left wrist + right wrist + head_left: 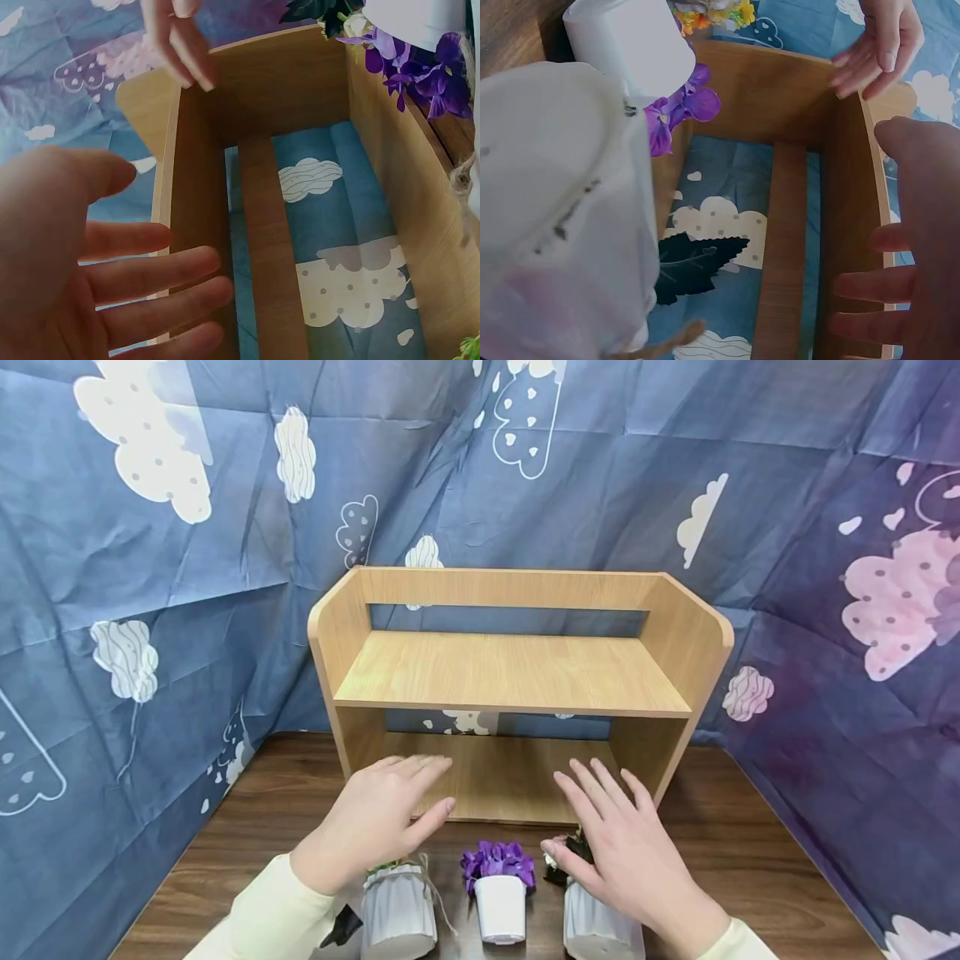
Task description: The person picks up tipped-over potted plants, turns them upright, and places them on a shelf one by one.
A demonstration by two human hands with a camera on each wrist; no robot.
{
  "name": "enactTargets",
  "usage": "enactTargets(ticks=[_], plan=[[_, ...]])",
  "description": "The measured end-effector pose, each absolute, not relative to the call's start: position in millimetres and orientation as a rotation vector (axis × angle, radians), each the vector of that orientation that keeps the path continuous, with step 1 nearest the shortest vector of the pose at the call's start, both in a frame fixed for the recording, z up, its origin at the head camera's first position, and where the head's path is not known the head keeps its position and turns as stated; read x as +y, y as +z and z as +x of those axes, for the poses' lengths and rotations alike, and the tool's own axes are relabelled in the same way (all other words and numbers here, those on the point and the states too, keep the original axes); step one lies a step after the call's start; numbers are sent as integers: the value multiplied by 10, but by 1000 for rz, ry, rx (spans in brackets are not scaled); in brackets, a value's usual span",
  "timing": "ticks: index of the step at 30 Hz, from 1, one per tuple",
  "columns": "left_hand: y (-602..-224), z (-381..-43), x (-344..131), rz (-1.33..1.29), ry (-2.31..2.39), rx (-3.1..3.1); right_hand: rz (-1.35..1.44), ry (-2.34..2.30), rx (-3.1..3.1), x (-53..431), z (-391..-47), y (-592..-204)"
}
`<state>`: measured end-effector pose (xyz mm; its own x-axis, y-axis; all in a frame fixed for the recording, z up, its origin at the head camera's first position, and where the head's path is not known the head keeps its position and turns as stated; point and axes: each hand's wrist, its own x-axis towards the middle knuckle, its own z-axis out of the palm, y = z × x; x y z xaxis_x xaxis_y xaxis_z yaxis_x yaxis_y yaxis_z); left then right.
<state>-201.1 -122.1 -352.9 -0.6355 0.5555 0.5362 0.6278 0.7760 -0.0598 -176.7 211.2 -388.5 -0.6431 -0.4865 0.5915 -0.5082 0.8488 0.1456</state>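
Note:
My left hand (378,818) hovers with fingers spread in front of the wooden shelf (510,672), above a cloth-wrapped flower pot (397,914) tied with twine. Opposite it, my right hand (626,843) is held out with straight fingers over another wrapped pot (600,922), partly covering its dark leaves and pale flower. Between the hands lies a small white pot (501,910) with purple flowers (498,862) pointing toward the shelf. Neither hand holds anything. In the left wrist view the fingers (161,281) stretch across the shelf's edge.
The two-tier shelf stands on a dark wood table (247,827), against a blue cloud-print cloth (450,485). A black leaf (342,927) sticks out beside the left pot. Side panels rise above the upper board at both ends.

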Motion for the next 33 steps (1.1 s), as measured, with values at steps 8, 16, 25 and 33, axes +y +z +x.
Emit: enactTargets(ticks=[8,16,25,33], plan=[[-3569,-2045,-1324,-722,-488,-2460,689,174,-2452,2141,-1701,-3966],[-3531,-2088,-1551,-576,-789,-2440,486,479,-2611,2223,-1602,-3993],[-3465,-2148,-1787,-372,-881,-2277,388,607,-2646,2388,-1570,-4127],[-3396,-2234,-1961,-220,-972,-2118,297,670,-2710,2562,-1531,-4282]])
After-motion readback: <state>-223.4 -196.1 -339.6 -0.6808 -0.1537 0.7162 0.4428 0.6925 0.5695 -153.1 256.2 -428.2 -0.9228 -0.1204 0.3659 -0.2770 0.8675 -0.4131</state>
